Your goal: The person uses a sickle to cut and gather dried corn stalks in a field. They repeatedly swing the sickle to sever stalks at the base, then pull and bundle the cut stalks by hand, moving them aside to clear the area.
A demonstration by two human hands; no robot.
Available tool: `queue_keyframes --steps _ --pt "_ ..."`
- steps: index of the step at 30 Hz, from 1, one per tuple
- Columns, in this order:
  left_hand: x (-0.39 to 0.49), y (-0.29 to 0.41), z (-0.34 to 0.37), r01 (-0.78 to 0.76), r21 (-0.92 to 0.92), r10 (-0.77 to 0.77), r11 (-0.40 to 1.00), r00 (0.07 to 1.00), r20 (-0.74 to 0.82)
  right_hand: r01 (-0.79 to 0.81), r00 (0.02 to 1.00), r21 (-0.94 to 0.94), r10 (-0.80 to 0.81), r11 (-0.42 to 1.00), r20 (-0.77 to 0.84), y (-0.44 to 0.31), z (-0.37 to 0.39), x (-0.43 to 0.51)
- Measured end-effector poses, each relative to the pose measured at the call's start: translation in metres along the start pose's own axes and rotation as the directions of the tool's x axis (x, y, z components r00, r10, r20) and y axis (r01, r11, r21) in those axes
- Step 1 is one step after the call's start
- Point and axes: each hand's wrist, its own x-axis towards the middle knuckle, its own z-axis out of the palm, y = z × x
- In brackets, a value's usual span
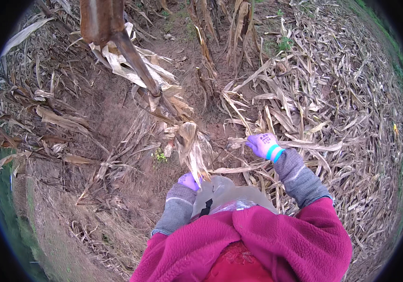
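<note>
My left hand [189, 181], in a purple glove with a grey sleeve cover, is low in front of my body at the tip of pale dry corn husks [191, 148]. The husks partly hide its fingers, so its grip cannot be told. From the upper left a brown dry corn stalk [139, 67] slants down to these husks. My right hand [262, 143], in a matching glove with a turquoise cuff, is farther right among dry corn leaves, by a curled leaf [237, 142]; its fingertips are hard to make out. A translucent plastic sheet or bag [227, 194] lies against my front.
Standing dry stalks [238, 31] rise at the top. Cut dry leaves [331, 105] cover the ground on the right. Leaning stalks and leaves [64, 123] are on the left, over reddish soil [106, 95]. A small green plant [159, 156] grows left of the husks.
</note>
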Motion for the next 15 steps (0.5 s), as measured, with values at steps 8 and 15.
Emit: queue_keyframes --steps 8,15 --pt "-0.138 -0.025 0.016 0.433 -0.318 -0.521 0.843 0.804 -0.287 -0.502 0.577 -0.662 0.786 0.557 0.224 0.210 0.011 -0.102" --pt "-0.096 -0.023 0.022 -0.091 -0.868 -0.676 0.488 0.590 -0.442 -0.418 0.723 -0.185 0.449 0.890 0.526 0.219 0.123 -0.128"
